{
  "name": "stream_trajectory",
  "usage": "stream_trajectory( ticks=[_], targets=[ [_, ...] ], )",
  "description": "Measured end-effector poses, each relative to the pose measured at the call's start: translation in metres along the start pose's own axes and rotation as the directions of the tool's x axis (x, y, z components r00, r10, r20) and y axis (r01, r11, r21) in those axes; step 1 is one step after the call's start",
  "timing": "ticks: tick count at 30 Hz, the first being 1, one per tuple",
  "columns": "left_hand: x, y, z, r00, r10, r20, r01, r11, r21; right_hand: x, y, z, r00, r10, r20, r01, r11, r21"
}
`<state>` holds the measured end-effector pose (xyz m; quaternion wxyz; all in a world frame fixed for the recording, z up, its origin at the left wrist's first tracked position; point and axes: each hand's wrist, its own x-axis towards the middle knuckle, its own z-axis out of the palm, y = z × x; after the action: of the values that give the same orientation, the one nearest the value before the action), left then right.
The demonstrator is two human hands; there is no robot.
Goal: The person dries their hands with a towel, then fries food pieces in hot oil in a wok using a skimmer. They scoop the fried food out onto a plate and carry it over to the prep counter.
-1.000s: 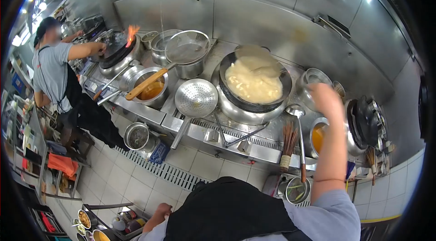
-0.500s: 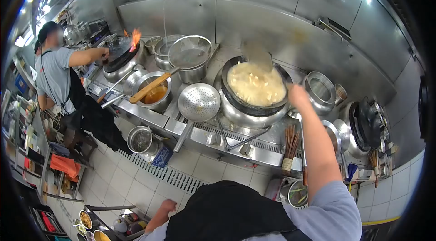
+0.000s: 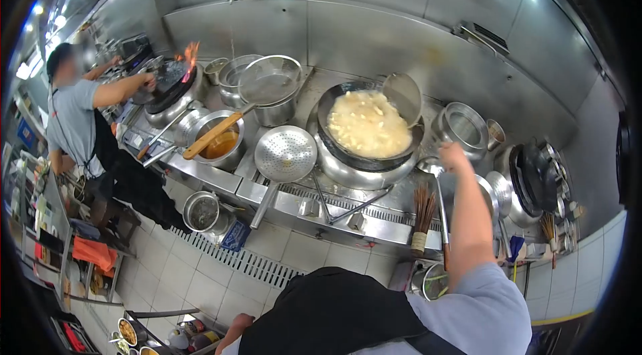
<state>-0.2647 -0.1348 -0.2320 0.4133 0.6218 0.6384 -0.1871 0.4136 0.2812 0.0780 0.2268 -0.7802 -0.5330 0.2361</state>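
My right hand [image 3: 453,156] is closed round the handle of a round strainer [image 3: 403,97], whose disc is tilted over the right rim of a black wok [image 3: 325,118]. Pale pieces in foaming, cloudy liquid [image 3: 369,124] fill the wok. Below that hand, a ladle [image 3: 431,166] with a long handle lies beside a bamboo brush [image 3: 422,214]. Low by my left side, my left hand [image 3: 242,320] is partly hidden by my body, its fingers curled with nothing seen in them.
At the left, a person [image 3: 80,107] works at another wok with flames. A perforated ladle [image 3: 286,153], a pot of brown liquid [image 3: 221,144] and a wire strainer [image 3: 269,79] are on the stove. Metal bowls [image 3: 466,125] stand right of the wok.
The strainer has moved from over the liquid to the wok's right rim. My right hand first moved left, then slightly right and down. My left hand has dropped lower.
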Motion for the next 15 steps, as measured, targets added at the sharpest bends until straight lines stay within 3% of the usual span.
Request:
stream_trajectory(
  ticks=[1, 2, 5, 7, 8, 10, 13, 15],
  targets=[
    [0.006, 0.005, -0.006, 0.999, -0.005, -0.043, 0.004, 1.0, -0.011, -0.012, -0.003, 0.014, 0.984, 0.147, 0.099, -0.172, 0.927, 0.332],
    [0.01, 0.009, -0.012, 0.997, -0.008, -0.082, 0.006, 1.0, -0.021, -0.026, -0.011, 0.03, 0.941, 0.241, 0.24, -0.338, 0.722, 0.603],
    [0.019, 0.017, -0.026, 0.985, 0.077, -0.157, -0.068, 0.996, 0.061, -0.05, -0.021, 0.052, 0.88, 0.173, 0.442, -0.461, 0.534, 0.709],
    [0.032, 0.012, -0.031, 0.947, 0.291, -0.135, -0.251, 0.934, 0.253, -0.062, -0.023, 0.053, 0.876, 0.141, 0.462, -0.463, 0.514, 0.722],
    [0.036, 0.016, -0.033, 0.961, 0.121, -0.247, -0.154, 0.981, -0.116, -0.068, -0.024, 0.052, 0.871, 0.105, 0.48, -0.463, 0.502, 0.731],
    [0.037, 0.018, -0.036, 0.955, -0.079, -0.285, -0.07, 0.876, -0.478, -0.082, -0.025, 0.043, 0.88, 0.082, 0.468, -0.441, 0.506, 0.741],
    [0.037, 0.013, -0.038, 0.959, 0.063, -0.275, -0.153, 0.935, -0.32, -0.105, -0.027, 0.024, 0.902, 0.012, 0.431, -0.367, 0.546, 0.753],
    [0.023, 0.024, -0.046, 0.994, 0.077, -0.083, -0.082, 0.995, -0.062, -0.119, -0.032, 0.01, 0.925, 0.053, 0.375, -0.331, 0.597, 0.731]
  ],
)
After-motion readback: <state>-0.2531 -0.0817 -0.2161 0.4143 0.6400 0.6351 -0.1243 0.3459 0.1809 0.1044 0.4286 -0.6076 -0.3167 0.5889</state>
